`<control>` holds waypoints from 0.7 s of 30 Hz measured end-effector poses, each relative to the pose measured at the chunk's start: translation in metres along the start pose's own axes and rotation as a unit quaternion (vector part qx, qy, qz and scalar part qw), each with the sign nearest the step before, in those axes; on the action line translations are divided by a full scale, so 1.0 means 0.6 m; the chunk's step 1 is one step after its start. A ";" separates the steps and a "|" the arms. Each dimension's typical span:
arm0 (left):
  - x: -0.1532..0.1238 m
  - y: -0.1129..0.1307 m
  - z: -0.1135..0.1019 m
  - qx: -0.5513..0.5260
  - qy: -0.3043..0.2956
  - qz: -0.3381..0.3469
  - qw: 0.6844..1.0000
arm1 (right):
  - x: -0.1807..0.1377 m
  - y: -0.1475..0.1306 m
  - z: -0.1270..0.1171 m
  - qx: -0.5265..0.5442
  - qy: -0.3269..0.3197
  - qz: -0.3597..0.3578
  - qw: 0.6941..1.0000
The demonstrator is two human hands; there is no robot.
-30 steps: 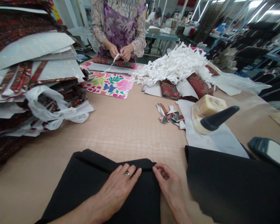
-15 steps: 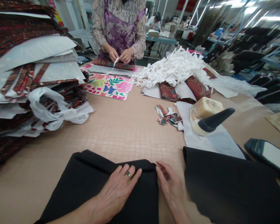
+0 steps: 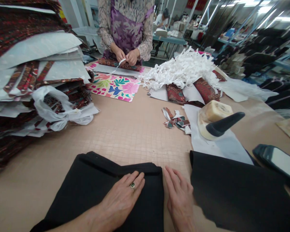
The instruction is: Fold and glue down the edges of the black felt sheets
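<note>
A piece of black fabric lies on the table in front of me, with a folded strip along its far edge. My left hand, wearing a ring, rests flat on the fabric, fingertips at the fold. Just beyond the fabric's right edge, my right hand lies on the table with its fingers stretched out and nothing in them. Farther right is a second black fabric piece, its left edge curled up.
White paper holds a container with a black-handled tool. A phone lies at right. Tall stacks of patterned pieces stand left. White strips pile up at the back. Across the table, a person's hands hold a white strip.
My right hand has gone from curled fingers at the fabric's corner to stretched out flat beside its right edge. My left hand stays on the fold, almost unmoved.
</note>
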State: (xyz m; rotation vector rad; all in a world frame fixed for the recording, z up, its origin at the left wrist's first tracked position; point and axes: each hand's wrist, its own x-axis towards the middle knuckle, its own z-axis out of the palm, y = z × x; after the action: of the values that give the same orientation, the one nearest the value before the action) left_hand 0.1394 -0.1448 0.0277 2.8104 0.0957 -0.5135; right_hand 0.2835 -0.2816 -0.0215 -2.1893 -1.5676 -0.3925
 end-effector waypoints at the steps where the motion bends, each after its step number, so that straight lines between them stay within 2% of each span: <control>1: -0.004 0.001 -0.001 -0.002 -0.004 0.005 1.000 | 0.000 -0.003 -0.001 0.014 -0.006 -0.013 1.000; 5: -0.034 -0.006 0.007 -0.015 0.024 0.013 1.000 | -0.006 0.009 0.001 0.036 -0.034 -0.087 0.995; 7: -0.056 -0.021 0.015 -0.021 0.049 0.006 0.999 | -0.012 0.029 -0.002 -0.012 -0.027 -0.087 0.996; 9: -0.077 -0.040 0.022 -0.022 0.074 -0.014 0.997 | -0.011 0.037 -0.007 -0.043 -0.012 -0.058 0.997; 11: -0.092 -0.059 0.028 -0.015 0.096 -0.044 0.994 | -0.003 0.024 -0.010 -0.015 -0.015 -0.051 0.998; 14: -0.109 -0.078 0.033 -0.006 0.104 -0.064 0.992 | 0.009 -0.008 -0.002 0.060 -0.058 -0.105 0.991; 16: -0.119 -0.088 0.035 -0.004 0.098 -0.058 0.993 | 0.004 -0.005 0.007 0.068 -0.075 -0.132 0.986; 18: -0.130 -0.100 0.038 -0.002 0.106 -0.065 0.992 | -0.009 0.022 0.011 0.034 -0.061 -0.110 0.991; 21: -0.139 -0.120 0.037 -0.017 0.151 -0.086 0.985 | -0.020 0.060 0.007 -0.001 -0.026 -0.026 0.999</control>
State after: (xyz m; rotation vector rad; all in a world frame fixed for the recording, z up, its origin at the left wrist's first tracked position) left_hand 0.0460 -0.0831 0.0186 2.8391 0.4068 -0.1147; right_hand 0.3136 -0.2998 -0.0367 -2.1797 -1.6556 -0.3573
